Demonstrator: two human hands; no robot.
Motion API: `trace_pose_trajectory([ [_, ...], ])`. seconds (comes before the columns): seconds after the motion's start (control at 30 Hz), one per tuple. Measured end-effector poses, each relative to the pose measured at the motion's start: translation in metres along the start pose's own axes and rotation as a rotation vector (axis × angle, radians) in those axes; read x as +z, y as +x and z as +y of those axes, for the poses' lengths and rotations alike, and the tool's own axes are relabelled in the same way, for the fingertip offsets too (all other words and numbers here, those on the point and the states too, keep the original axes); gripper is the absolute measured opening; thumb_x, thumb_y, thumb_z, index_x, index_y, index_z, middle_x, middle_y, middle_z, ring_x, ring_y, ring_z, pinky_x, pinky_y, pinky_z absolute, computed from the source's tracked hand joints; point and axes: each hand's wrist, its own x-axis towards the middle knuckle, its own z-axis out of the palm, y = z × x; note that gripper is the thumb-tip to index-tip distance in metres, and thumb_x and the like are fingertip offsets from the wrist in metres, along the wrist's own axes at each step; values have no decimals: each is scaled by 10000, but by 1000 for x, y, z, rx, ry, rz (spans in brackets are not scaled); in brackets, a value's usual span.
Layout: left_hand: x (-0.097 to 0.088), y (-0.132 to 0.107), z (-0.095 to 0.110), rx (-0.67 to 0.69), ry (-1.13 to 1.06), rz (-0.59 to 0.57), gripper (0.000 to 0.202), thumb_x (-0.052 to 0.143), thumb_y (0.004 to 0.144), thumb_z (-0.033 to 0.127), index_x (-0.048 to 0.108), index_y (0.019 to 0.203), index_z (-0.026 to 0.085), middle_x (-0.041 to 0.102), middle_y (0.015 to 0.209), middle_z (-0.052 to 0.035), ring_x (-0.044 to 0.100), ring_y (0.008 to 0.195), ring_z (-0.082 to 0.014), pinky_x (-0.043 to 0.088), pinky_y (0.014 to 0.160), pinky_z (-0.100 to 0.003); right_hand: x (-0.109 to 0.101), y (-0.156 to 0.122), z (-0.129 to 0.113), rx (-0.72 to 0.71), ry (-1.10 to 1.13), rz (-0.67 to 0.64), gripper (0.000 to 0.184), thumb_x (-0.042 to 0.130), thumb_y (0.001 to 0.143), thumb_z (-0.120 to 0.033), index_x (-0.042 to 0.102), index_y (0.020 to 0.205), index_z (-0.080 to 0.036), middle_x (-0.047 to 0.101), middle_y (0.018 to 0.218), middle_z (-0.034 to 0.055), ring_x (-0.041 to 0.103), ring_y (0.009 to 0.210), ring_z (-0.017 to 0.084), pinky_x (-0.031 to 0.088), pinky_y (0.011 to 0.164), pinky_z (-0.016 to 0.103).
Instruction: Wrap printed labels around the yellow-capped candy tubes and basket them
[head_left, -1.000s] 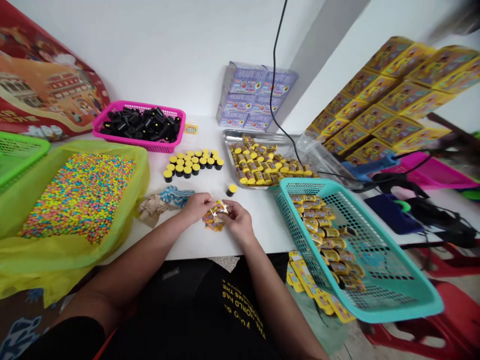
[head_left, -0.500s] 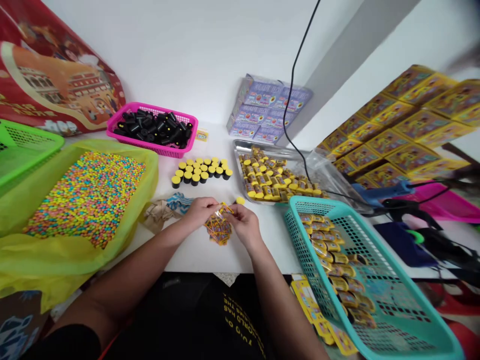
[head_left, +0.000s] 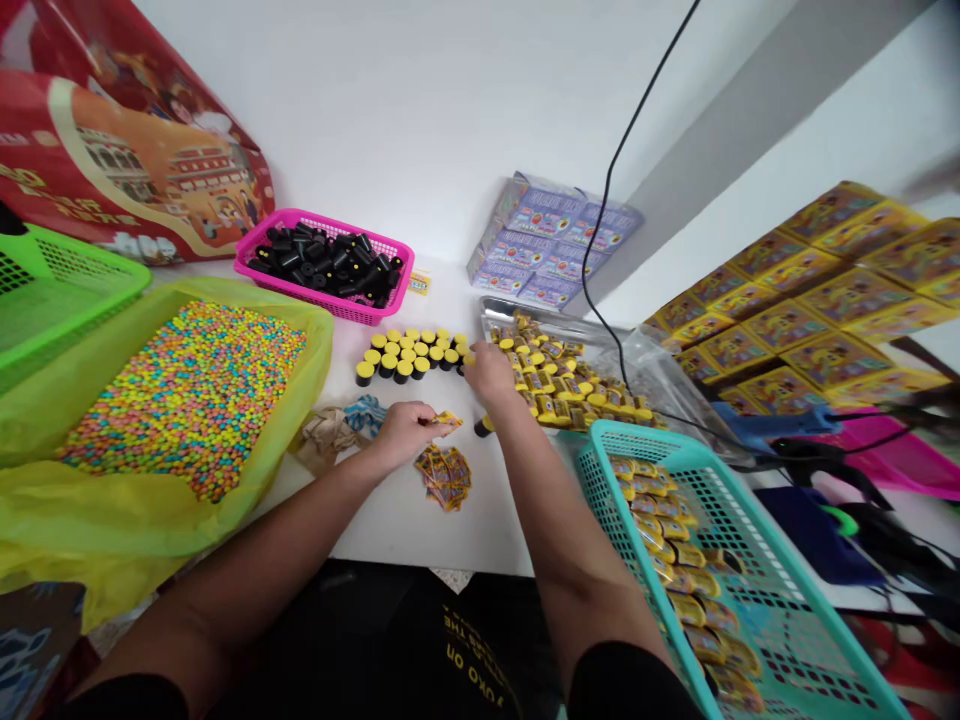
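Observation:
My left hand [head_left: 405,432] pinches a small printed yellow sleeve [head_left: 448,422] above the white table. Below it lies a loose pile of similar orange-and-yellow sleeves [head_left: 444,478]. My right hand [head_left: 491,375] reaches forward, its fingers closed around a black canister with a yellow top [head_left: 468,362] at the right end of a group; the fingers partly hide it. The other yellow-topped black canisters [head_left: 403,370] stand upright in rows to its left. One more canister [head_left: 484,427] shows beside my right wrist, mostly covered.
A yellow-lined tub of coloured candies [head_left: 319,345] stands left, with a pink basket of black canisters [head_left: 247,272] behind. Crumpled cloth [head_left: 330,430] lies near my left hand. Right are a metal tray [head_left: 491,306], a teal basket [head_left: 795,590] of wrapped canisters and a hanging black cable [head_left: 600,215].
My right hand has left the sleeves and moved forward to the canisters. My left hand keeps one sleeve, apart from the pile. The view has shifted slightly.

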Motion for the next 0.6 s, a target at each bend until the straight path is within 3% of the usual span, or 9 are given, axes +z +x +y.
trace_pose_trajectory([
  [0.1,0,-3,5,-27,-11,5,274,765,626,326,565,555,151,474,529,50,433,549,-102,308,532,-229,7,11,-3,2,-19,-44,348,648,709,-109,647,1056,-142,662,1119,167,635,989,284,470,819,346],
  [0.23,0,-5,7,33,13,4,255,759,632,302,566,568,148,477,543,53,413,551,-92,304,534,-221,2,-2,8,43,100,9,342,673,688,-202,651,1027,-154,680,994,116,636,880,243,473,766,326],
  [0.33,0,-5,4,59,23,-11,271,750,649,333,568,575,148,490,557,46,434,556,-94,308,531,-219,-13,-32,17,111,521,57,335,682,666,-316,670,959,-153,635,728,32,580,635,175,454,606,293],
  [0.47,1,-7,5,6,-9,-77,308,734,664,422,597,623,149,501,547,43,472,544,-105,315,511,-220,-35,-88,19,102,1146,-118,323,667,656,-387,699,873,-150,537,534,-28,426,431,99,324,428,238],
  [0.6,3,-14,16,-9,3,-185,329,708,685,471,638,683,149,516,554,37,469,533,-105,334,498,-223,-43,-128,19,101,1320,-180,217,690,629,-328,706,752,-151,537,512,-28,398,418,73,275,401,217],
])
